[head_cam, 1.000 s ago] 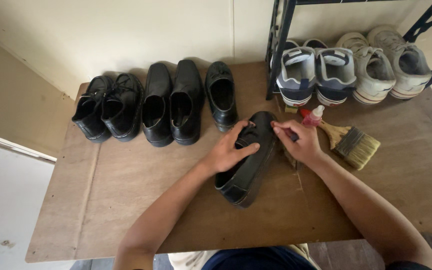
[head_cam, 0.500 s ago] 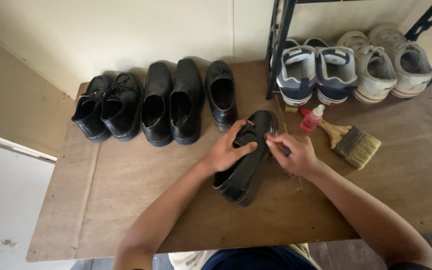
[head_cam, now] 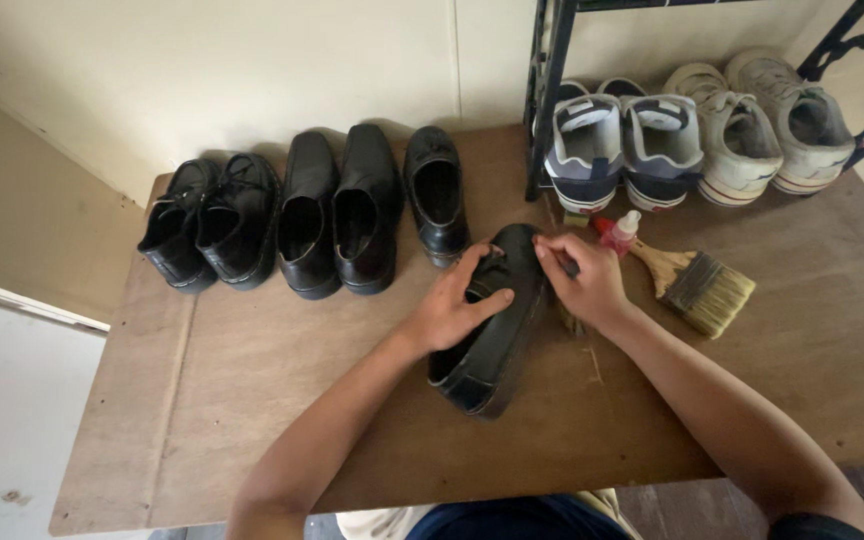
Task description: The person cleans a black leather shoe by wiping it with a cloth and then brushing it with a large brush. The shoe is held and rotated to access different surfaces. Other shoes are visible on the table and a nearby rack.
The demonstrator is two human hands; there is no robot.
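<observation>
landmark: black shoe [head_cam: 492, 330], lying tipped on its side near the middle of the bench [head_cam: 252, 400]
left hand [head_cam: 452, 305]: clamped over the shoe's upper, fingers spread across the opening, thumb on the near side
right hand [head_cam: 582, 285]: pinched shut on something small and dark at the shoe's far end; what it is cannot be told
how the shoe handles: judged light, with a stiff sole and softer, smooth upper that may slip; best held around the waist and sole edge
small bottle [head_cam: 620, 232]: just right of the shoe, behind the right hand; red body, pale cap, no label readable
paintbrush [head_cam: 697, 285]: right of the shoe, wooden handle, pale bristles
row of black shoes [head_cam: 312, 210]: beyond the shoe, to the left, by the wall
sneakers [head_cam: 692, 130]: beyond the shoe, to the right, under a dark metal rack [head_cam: 547, 100]
</observation>
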